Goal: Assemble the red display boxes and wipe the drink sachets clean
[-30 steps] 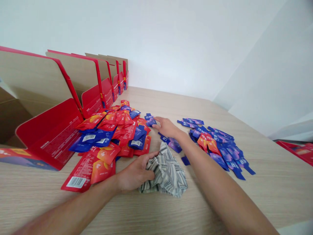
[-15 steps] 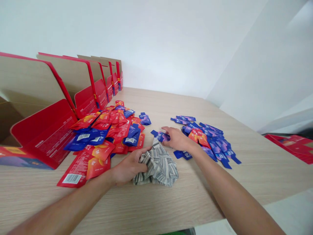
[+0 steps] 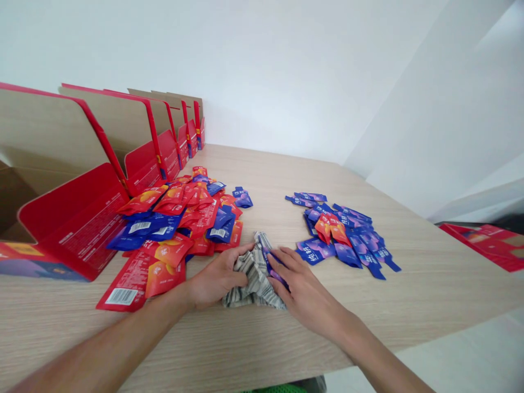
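My left hand (image 3: pixel 213 281) is closed around one side of a crumpled grey-striped cloth (image 3: pixel 250 281) near the table's front. On the cloth's right side, my right hand (image 3: pixel 307 289) presses a blue and purple sachet (image 3: pixel 279 278) against the fabric, its fingers curled over it and hiding most of it. Just beyond that hand lies a blue sachet (image 3: pixel 313 250), at the near edge of a spread of blue sachets (image 3: pixel 364 245). Two small orange-red sachets (image 3: pixel 333 228) rest on top of that spread.
A heap of red and blue sachets (image 3: pixel 200 213) covers the table left of the cloth. Opened red cardboard boxes (image 3: pixel 73 229) stand in a row along the left, back to the wall. One lone blue sachet (image 3: pixel 243 197) lies beside the heap. Something red (image 3: pixel 487 245) sits beyond the right edge.
My right hand has come back toward me and down, bringing the blue sachet from beyond the cloth onto its right side. My left hand keeps its hold on the cloth.
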`<state>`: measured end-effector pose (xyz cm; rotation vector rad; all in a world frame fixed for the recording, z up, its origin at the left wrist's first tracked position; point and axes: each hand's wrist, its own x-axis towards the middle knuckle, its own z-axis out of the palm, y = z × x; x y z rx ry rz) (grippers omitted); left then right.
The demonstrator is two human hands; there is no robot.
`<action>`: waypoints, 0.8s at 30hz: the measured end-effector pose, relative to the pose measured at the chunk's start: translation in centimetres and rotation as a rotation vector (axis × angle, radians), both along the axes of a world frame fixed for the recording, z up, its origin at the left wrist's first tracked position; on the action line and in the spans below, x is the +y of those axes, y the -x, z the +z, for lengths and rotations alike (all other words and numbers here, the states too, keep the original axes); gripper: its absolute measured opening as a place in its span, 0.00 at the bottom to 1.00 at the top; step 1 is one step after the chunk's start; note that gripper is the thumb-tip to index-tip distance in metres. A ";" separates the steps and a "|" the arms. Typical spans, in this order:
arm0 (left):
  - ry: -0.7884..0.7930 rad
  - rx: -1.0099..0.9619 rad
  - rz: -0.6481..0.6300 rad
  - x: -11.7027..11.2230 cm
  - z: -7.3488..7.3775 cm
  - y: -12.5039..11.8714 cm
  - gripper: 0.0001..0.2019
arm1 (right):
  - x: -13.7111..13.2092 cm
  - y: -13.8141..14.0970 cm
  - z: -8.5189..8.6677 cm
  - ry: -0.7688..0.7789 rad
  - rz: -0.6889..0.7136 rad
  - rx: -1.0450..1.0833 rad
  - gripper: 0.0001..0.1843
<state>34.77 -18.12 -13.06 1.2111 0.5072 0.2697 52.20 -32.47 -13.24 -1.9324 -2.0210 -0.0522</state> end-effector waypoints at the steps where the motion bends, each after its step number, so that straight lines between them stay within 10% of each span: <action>1: -0.001 -0.005 -0.008 0.0 0.1 0.0 0.46 | -0.1 0.2 -0.1 -0.001 0.005 -0.049 0.23; 10: -0.019 -0.043 -0.034 -0.2 0.6 0.1 0.42 | -2.3 1.4 0.5 -0.033 -0.037 -0.312 0.14; 16: -0.031 -0.044 -0.038 -0.2 0.6 0.0 0.41 | -2.0 -1.3 3.0 -0.198 -0.243 0.155 0.24; 19: -0.029 -0.072 -0.044 -0.2 0.5 0.0 0.39 | -0.5 -2.0 1.8 -0.148 -0.308 0.388 0.26; 24: -0.035 -0.079 -0.041 -0.2 0.5 0.0 0.39 | 0.3 -1.7 -1.4 -0.263 -0.239 0.190 0.26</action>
